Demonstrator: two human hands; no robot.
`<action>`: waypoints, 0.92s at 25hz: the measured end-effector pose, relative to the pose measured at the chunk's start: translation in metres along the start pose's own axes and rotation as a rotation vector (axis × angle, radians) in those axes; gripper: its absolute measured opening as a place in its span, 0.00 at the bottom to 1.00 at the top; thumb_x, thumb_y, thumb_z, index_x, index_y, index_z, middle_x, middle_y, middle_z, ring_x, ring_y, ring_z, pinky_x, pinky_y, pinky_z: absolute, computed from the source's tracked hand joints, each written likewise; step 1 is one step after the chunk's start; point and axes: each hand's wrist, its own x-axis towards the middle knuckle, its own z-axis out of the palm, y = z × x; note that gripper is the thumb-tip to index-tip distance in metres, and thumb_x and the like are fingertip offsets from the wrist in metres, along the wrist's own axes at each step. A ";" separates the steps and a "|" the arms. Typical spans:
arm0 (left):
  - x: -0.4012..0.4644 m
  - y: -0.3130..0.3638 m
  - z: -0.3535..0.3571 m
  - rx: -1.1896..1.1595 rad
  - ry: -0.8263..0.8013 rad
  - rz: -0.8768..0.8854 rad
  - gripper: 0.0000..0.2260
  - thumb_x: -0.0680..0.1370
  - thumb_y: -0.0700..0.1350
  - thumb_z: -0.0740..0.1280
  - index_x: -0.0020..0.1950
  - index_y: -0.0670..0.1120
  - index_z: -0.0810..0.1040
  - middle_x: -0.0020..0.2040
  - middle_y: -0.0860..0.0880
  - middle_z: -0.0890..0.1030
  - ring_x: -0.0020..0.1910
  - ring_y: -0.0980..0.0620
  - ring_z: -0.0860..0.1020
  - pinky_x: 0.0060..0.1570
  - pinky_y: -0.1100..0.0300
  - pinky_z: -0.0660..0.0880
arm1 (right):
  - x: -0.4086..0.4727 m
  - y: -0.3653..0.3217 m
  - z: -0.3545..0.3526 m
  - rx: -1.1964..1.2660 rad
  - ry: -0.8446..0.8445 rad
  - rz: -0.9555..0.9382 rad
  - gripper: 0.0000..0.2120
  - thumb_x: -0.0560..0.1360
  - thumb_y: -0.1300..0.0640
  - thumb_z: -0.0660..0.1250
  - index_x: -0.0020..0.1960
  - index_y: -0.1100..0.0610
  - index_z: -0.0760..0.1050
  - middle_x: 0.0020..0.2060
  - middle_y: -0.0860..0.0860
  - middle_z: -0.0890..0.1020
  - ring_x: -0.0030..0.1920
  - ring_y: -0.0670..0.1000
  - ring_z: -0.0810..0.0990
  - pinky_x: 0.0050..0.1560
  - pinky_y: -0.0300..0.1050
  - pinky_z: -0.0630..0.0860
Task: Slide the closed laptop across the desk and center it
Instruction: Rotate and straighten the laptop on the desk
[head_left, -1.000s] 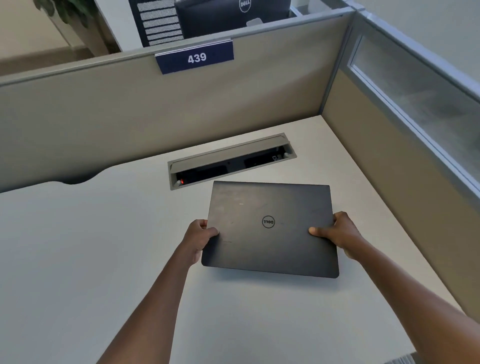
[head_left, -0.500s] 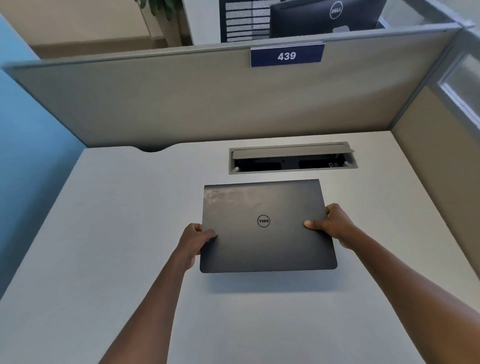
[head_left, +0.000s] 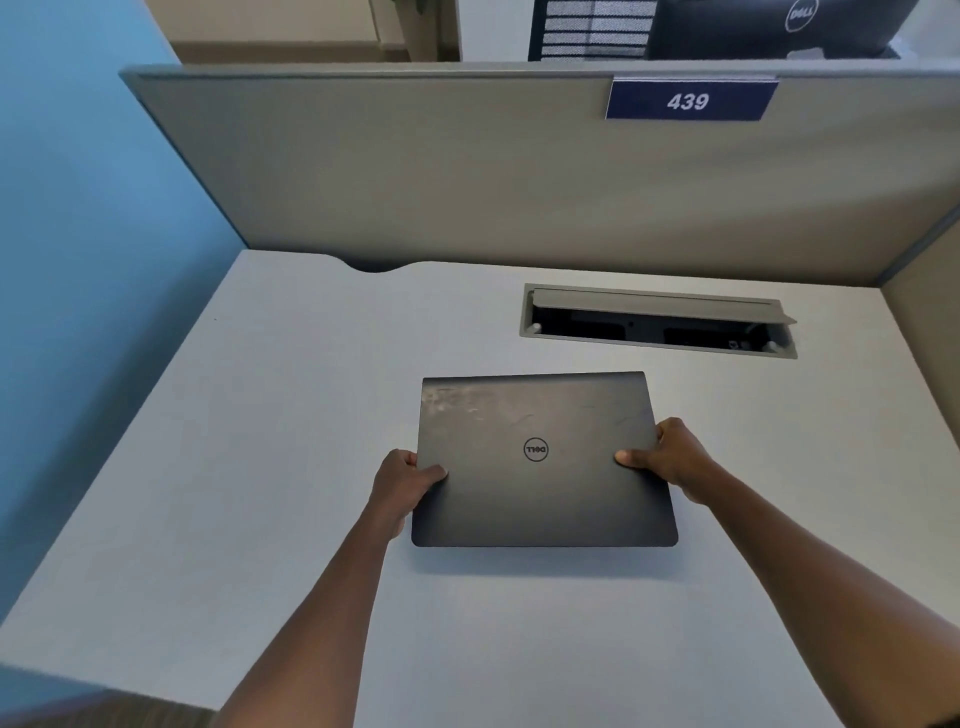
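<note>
A closed black laptop (head_left: 540, 493) with a round logo on its lid lies on the pale grey desk (head_left: 260, 467), near the middle. My left hand (head_left: 402, 486) grips its left edge, thumb on the lid. My right hand (head_left: 670, 460) grips its right edge the same way. The near edge of the laptop casts a shadow on the desk; whether that edge is raised I cannot tell.
An open cable tray (head_left: 657, 325) is set into the desk just behind the laptop, to the right. Beige partitions (head_left: 467, 182) close the back and right; a blue wall (head_left: 78, 260) runs along the left. A label reading 439 (head_left: 688, 101) hangs on the back partition.
The laptop has gone leftward across the desk with both hands on it, away from the right partition. The view has swung left, and the blue wall now shows.
</note>
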 end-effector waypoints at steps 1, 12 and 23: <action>-0.001 -0.004 0.001 0.003 0.004 -0.003 0.14 0.67 0.47 0.74 0.45 0.40 0.76 0.43 0.43 0.82 0.40 0.46 0.77 0.42 0.53 0.71 | 0.003 -0.003 0.001 -0.017 -0.013 -0.002 0.33 0.62 0.52 0.83 0.59 0.65 0.73 0.54 0.60 0.82 0.54 0.62 0.82 0.58 0.60 0.79; 0.002 -0.046 0.020 0.041 0.133 -0.054 0.15 0.69 0.48 0.76 0.46 0.42 0.74 0.45 0.46 0.82 0.44 0.45 0.79 0.44 0.50 0.77 | 0.048 -0.023 0.009 -0.183 -0.076 -0.066 0.28 0.64 0.54 0.82 0.55 0.66 0.74 0.51 0.61 0.83 0.53 0.63 0.82 0.58 0.59 0.79; 0.008 -0.043 0.035 0.207 0.221 -0.062 0.17 0.70 0.49 0.75 0.49 0.38 0.77 0.44 0.47 0.82 0.47 0.44 0.80 0.42 0.55 0.74 | 0.071 -0.012 0.021 -0.291 0.013 -0.083 0.28 0.67 0.51 0.80 0.58 0.62 0.72 0.54 0.59 0.81 0.54 0.61 0.79 0.51 0.51 0.75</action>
